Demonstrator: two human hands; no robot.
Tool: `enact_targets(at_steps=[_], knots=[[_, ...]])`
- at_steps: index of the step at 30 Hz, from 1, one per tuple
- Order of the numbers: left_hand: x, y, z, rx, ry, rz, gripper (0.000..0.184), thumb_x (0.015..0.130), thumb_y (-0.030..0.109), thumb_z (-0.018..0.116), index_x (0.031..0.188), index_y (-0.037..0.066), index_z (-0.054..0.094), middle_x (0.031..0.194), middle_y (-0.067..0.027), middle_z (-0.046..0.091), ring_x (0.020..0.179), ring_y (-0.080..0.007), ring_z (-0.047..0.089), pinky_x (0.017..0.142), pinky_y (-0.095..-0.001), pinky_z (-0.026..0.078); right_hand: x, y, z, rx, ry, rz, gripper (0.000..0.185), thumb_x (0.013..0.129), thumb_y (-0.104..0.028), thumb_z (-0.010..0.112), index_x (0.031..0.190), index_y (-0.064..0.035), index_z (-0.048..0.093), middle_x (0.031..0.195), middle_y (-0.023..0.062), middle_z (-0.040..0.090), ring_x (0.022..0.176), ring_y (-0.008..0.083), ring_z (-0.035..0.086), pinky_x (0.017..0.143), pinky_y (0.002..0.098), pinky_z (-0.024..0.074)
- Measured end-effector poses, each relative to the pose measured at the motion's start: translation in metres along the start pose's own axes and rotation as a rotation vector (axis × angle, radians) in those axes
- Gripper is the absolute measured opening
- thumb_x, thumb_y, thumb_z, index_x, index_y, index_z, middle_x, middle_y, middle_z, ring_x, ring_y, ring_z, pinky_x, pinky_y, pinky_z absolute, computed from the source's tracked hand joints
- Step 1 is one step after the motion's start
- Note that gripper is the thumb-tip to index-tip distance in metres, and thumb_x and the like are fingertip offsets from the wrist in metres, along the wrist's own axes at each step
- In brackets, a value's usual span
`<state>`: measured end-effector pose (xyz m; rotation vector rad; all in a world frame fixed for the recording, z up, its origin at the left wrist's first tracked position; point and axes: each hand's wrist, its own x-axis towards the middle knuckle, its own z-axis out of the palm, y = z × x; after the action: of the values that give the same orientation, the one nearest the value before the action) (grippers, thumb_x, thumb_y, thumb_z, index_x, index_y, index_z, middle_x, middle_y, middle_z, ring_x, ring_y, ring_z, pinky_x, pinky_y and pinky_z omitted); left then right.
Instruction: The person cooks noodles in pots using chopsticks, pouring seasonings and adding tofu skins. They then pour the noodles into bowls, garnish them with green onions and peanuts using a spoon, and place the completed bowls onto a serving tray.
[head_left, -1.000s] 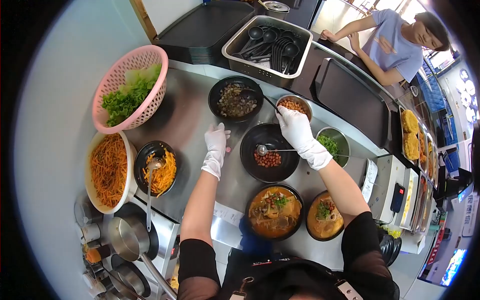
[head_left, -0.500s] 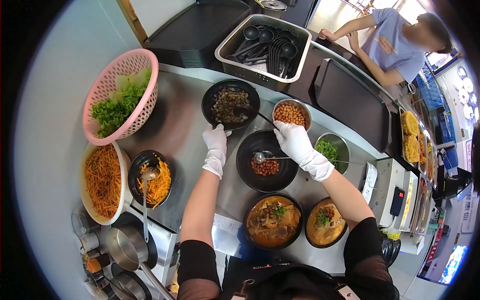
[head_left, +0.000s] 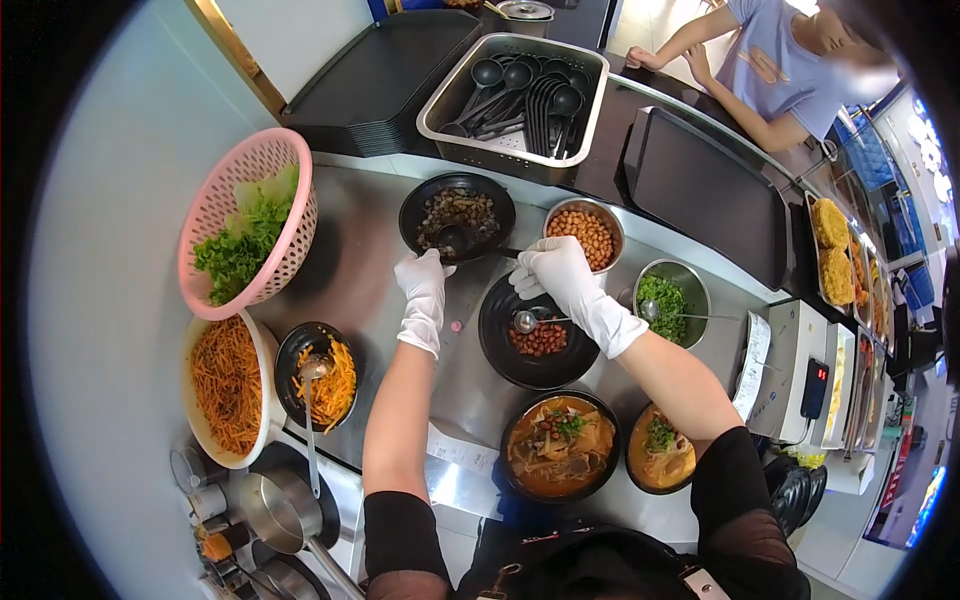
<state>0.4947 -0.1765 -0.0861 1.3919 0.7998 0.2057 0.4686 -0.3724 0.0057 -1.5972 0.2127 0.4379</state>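
Observation:
My left hand (head_left: 422,292), in a white glove, grips the near rim of a black bowl (head_left: 408,214) of chopped brownish pieces (head_left: 458,207). In my gloved right hand (head_left: 562,275) is the handle of a black spoon (head_left: 455,238), whose head rests among those pieces at the bowl's near side. Just below my right hand sits a black dish (head_left: 500,360) of peanuts (head_left: 540,338) with a metal spoon (head_left: 526,321) in it. Beyond that hand stands a metal bowl of roasted beans (head_left: 582,236). Chopped green herbs (head_left: 660,304) fill another metal bowl to the right.
Two bowls of soup, one larger (head_left: 562,447) and one smaller (head_left: 662,452), stand close to my body. Leftward are a pink basket of lettuce (head_left: 300,215), shredded carrot (head_left: 228,385) and a saucepan (head_left: 283,510). A utensil tray (head_left: 440,150) and a person (head_left: 780,65) are across the counter.
The spoon's head has shifted left and nearer within the bowl, and my right hand has drawn slightly left with it. My left hand keeps its grip. The whole view has shifted a little.

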Motion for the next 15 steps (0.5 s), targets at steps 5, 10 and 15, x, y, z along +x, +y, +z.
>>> enact_targets(at_steps=[5, 10, 15], knots=[[-0.001, 0.001, -0.004, -0.039, -0.093, 0.030, 0.014, 0.083, -0.004, 0.052, 0.093, -0.012, 0.058, 0.084, -0.0146, 0.064, 0.057, -0.0192, 0.063, 0.050, -0.0282, 0.058, 0.010, -0.003, 0.004, 0.254, 0.015, 0.124, 0.014, 0.085, 0.001, 0.052, 0.084, 0.0127, 0.059, 0.075, 0.0261, 0.066, 0.058, 0.0298, 0.066, 0.051, 0.0346, 0.0569], [0.005, -0.013, -0.011, -0.086, -0.163, 0.060, 0.017, 0.084, -0.006, 0.050, 0.100, -0.010, 0.057, 0.088, -0.0141, 0.063, 0.062, -0.0194, 0.064, 0.053, -0.0290, 0.059, 0.013, 0.005, 0.004, 0.258, 0.006, 0.137, 0.013, 0.086, 0.000, 0.052, 0.086, 0.0125, 0.058, 0.077, 0.0261, 0.066, 0.062, 0.0302, 0.067, 0.054, 0.0360, 0.0576], [0.011, -0.028, -0.021, -0.118, -0.226, 0.007, 0.023, 0.087, -0.006, 0.050, 0.110, -0.008, 0.055, 0.096, -0.0148, 0.063, 0.070, -0.0222, 0.065, 0.059, -0.0315, 0.059, 0.012, 0.010, -0.004, 0.269, 0.009, 0.122, 0.015, 0.087, -0.001, 0.052, 0.089, 0.0120, 0.058, 0.080, 0.0248, 0.066, 0.065, 0.0294, 0.067, 0.057, 0.0356, 0.0580]])
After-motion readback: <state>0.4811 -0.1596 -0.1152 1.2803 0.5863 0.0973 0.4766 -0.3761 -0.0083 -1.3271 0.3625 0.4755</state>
